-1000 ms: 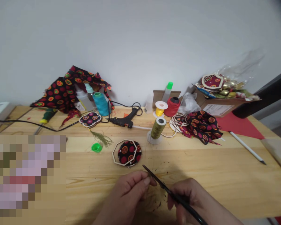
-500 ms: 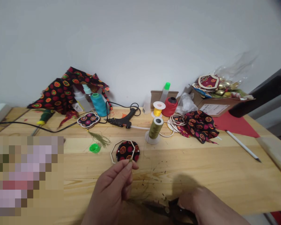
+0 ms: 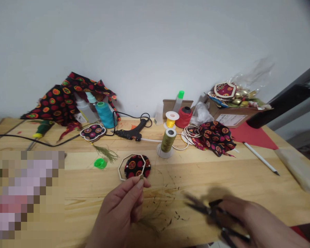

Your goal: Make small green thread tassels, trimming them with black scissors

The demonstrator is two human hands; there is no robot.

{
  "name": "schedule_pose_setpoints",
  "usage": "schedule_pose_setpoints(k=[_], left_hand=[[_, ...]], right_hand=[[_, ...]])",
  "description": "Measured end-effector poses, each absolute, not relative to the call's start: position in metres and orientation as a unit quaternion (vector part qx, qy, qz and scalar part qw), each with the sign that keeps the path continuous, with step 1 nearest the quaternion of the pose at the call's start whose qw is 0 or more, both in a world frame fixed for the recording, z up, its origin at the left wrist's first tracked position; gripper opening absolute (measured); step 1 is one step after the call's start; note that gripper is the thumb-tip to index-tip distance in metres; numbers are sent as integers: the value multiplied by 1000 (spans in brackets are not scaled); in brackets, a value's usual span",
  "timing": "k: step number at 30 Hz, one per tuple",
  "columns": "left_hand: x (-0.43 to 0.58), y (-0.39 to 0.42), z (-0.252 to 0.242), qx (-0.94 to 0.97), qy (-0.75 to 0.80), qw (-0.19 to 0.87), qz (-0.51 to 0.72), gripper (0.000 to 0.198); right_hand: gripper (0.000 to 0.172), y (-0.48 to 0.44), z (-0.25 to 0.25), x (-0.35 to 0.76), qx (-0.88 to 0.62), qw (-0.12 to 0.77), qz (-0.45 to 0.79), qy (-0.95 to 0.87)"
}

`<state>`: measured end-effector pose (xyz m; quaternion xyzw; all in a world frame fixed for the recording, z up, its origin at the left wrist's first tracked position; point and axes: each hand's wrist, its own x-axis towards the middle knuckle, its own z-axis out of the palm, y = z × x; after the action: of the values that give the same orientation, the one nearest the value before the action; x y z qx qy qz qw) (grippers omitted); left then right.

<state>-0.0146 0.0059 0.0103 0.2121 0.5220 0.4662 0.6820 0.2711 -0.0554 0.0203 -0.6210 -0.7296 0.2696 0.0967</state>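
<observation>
Thumb and fingertips of my left hand [image 3: 121,210] pinch the top of an olive thread tassel [image 3: 142,177]. Its loose strands [image 3: 151,224] hang out below the hand over the table. Black-handled scissors [image 3: 209,210] are in my right hand [image 3: 258,220], a little apart from the tassel, with their blades blurred and pointing left. Just beyond my left hand lies an octagonal wooden frame [image 3: 120,164] overlapping a round piece of patterned fabric [image 3: 136,165]. An olive thread spool [image 3: 168,143] stands behind, and dark snippets [image 3: 177,217] are scattered between my hands.
A glue gun [image 3: 131,133], a turquoise thread cone [image 3: 104,115] and a flower-shaped fabric piece [image 3: 93,132] with a tassel lie behind. A green cap [image 3: 100,163] is nearby. Rightward are a red thread cone [image 3: 185,117], a cardboard box [image 3: 232,119] and a white pencil [image 3: 260,158].
My right hand has moved right and slightly up with the scissors, away from the tassel strands, and the blades have come apart. My left hand keeps its pinch. The view has shifted slightly.
</observation>
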Motion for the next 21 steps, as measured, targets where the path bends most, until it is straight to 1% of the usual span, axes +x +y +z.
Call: schedule_pose_setpoints(k=[2,6,9,12,14,17,18,20,21], left_hand=[[-13,5,10,220,519,684,463,25],[-12,5,8,230,513,695,449,26],[-12,4,8,234,510,698,445,25],[-13,4,7,234,511,696,447,23],[-13,3,7,231,511,697,447,23],[-14,3,8,238,507,700,442,22],[-14,3,8,242,505,701,440,22],[-13,3,9,250,502,703,437,21],[-13,3,10,252,501,704,436,20]], right_hand=[[14,-44,18,285,-655,47,247,-712],[23,-26,9,305,-703,-5,163,-693],[29,-22,1,314,-715,-13,126,-687],[29,-23,-5,319,-718,-4,94,-690],[28,-24,-7,315,-710,9,38,-704],[23,-23,-6,288,-656,81,-65,-747],[20,-23,-4,273,-621,110,-58,-774],[15,-22,0,240,-535,130,33,-834],[12,-22,2,223,-516,147,72,-841]])
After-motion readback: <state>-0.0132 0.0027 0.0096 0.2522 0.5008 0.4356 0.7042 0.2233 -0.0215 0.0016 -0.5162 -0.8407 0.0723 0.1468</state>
